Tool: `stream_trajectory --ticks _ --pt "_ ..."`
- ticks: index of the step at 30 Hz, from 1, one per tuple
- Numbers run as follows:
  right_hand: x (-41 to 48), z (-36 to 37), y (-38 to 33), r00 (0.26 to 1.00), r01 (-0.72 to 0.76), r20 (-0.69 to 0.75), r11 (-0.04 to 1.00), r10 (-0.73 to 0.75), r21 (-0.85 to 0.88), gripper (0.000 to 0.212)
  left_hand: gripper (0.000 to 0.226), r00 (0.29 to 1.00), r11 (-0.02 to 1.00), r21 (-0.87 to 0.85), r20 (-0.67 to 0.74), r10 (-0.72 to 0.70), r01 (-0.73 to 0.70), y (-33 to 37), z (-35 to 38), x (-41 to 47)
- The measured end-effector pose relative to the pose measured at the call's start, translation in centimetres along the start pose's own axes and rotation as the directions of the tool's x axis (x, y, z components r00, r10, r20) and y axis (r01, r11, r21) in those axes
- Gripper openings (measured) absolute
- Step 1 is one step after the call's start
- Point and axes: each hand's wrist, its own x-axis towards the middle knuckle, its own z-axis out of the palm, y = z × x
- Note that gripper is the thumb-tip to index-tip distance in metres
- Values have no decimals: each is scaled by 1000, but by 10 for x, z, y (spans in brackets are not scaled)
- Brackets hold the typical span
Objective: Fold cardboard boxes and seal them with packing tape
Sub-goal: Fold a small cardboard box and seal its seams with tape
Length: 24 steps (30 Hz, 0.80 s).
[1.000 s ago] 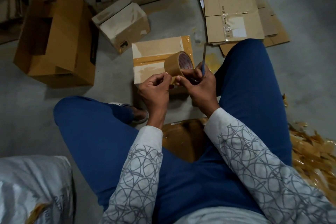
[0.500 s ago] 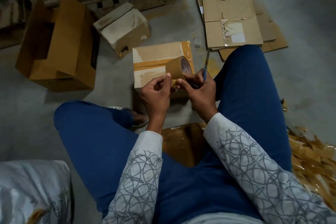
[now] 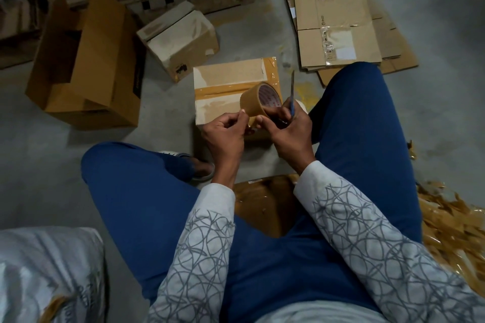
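The left hand [image 3: 225, 135] is nearly closed: its fingers are curled and its thumb and forefinger pinch the lower rim of the tape roll [image 3: 256, 101]. Whether they have the loose end cannot be told. At its 3 o'clock, the right hand [image 3: 290, 134] grips the same roll, with the thumb laid on the brown outer face. Its curled fingers also hold a thin blue-handled blade [image 3: 292, 92] that points toward 12 o'clock. The roll is held in the air between the knees, just in front of the taped box [image 3: 225, 81]. Red print rings the roll's white core but is too small to read. Grey print on the white sack [image 3: 47, 270] at 7 o'clock is also illegible. So are the dark mark and pale label on the flattened cardboard stack [image 3: 338, 26] at 1 o'clock. At 10 o'clock a large open box [image 3: 86, 60] lies with its flaps spread and its inside dark, so its contents cannot be told. A small box [image 3: 181, 39] at 11 o'clock sits tilted with one flap ajar. The taped box at 12 o'clock is closed, with brown tape along its seam. Tape scraps [image 3: 451, 223] lie at 4 o'clock.
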Motion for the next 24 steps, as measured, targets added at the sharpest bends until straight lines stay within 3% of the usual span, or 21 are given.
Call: stream_trajectory --ticks 7,13,18,24 --pt "0 -1 -3 1000 -2 -7 1000 2 -30 35 9 993 993 -44 -43 -108 106 1 4 0" --pt "3 2 4 998 -69 -7 997 69 35 49 14 983 974 -132 9 -182 181 0 2 0" --pt "2 3 2 999 -34 10 998 34 52 29 14 988 981 -124 50 -145 150 7 -3 0" --pt "2 0 -1 999 9 33 1000 -10 19 32 8 996 997 -26 48 -75 76 8 -8 3"
